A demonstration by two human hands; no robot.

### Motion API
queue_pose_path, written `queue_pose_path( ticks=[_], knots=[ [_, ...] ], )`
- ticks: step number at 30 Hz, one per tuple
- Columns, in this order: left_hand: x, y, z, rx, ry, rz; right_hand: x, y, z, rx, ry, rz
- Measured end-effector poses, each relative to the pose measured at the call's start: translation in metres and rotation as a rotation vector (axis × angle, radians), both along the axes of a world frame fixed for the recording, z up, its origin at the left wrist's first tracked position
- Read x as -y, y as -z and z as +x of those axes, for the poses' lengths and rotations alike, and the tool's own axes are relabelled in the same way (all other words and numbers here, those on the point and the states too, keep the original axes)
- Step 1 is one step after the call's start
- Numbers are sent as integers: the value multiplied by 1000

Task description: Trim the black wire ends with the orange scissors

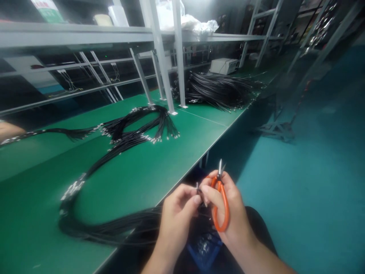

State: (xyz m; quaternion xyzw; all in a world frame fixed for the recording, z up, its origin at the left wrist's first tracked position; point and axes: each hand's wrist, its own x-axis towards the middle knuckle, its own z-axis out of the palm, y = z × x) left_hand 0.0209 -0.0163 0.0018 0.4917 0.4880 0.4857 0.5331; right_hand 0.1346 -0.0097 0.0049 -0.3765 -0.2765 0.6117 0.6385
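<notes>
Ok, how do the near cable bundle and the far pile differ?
Pose: the near bundle bends in a wide U on the table and crosses its edge beside the left hand; the far pile lies by the posts, its strands only gently curved.
Size: the near bundle is slimmer, the far pile much bulkier.
Both are black with pale bits showing.

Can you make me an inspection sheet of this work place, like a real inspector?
Surface: green, smooth-looking tabletop.
Job's things: orange-handled scissors; a small piece, too small to identify.
Clutter: blue container at the bottom, contents unclear.
Hands: left hand pinches the small piece; right hand holds the scissors.
Cables: black bundle curving over the tabletop's edge; looped bundle and big pile farther back.
Surroundings: metal shelving, white box, blue-green floor; another person's hand or arm at left.
</notes>
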Motion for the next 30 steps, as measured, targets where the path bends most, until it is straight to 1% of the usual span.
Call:
queue_pose_path(
  ticks=[3,5,8,10,14,20,23,25,27,30],
  knots=[
    [-2,2,-2,54,2,-41,2,4,6,204,142,80],
    [-2,3,-3,67,16,-54,4,8,9,404,212,195],
    [-2,2,-3,79,42,-51,6,13,11,646,216,395],
    [-1,0,-2,86,48,-48,6,15,11,758,234,484],
    [1,-2,-1,64,59,-38,7,18,7,879,319,539],
    [2,0,-2,80,30,-24,5,26,8,923,420,657],
    [0,1,-5,114,4,-6,7,31,12,940,429,617],
    [-3,1,-7,123,-7,8,13,30,15,916,372,542],
    [-6,2,-9,118,-28,28,22,27,16,817,221,407],
    [-8,3,-9,93,-72,71,32,17,16,608,-146,113]
  ],
)
